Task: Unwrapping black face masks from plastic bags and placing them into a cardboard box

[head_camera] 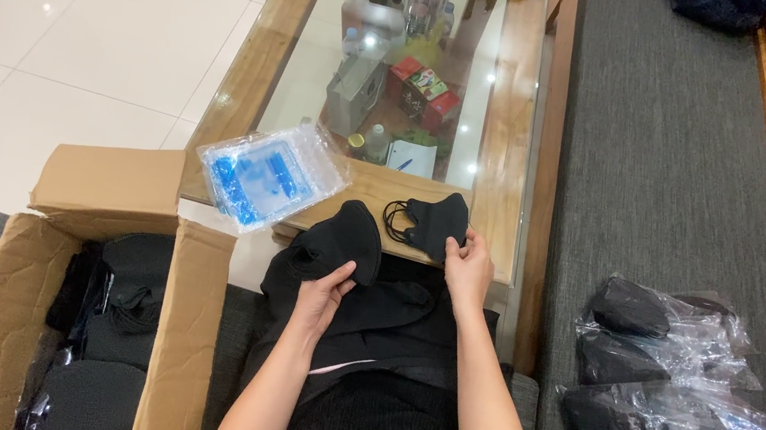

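The person sits on a grey sofa [673,167] and holds one black mask in each hand. The left hand [323,289] has its fingers curled around the lower edge of a folded black mask [342,239]; the thumb presses on the front, so it is a pinch with the whole hand. The right hand [468,266] pinches the side of a second black mask [434,223] between thumb and fingertips, and the ear loops [395,219] hang loose just to the left of these fingers, over the edge of the glass table [510,113].

To handle them well, I think each mask should be held by the edge only, and the loops kept free so they do not tangle.

Counting: two masks are in the hands. Well apart from the right fingers, on the sofa, lie about three masks in clear bags [670,389]; the exact number I cannot tell. Beyond the left fingers, one clear packet with blue print [267,176] lies on the table. One cardboard box [173,335] stands at the left, with more dark pieces inside.
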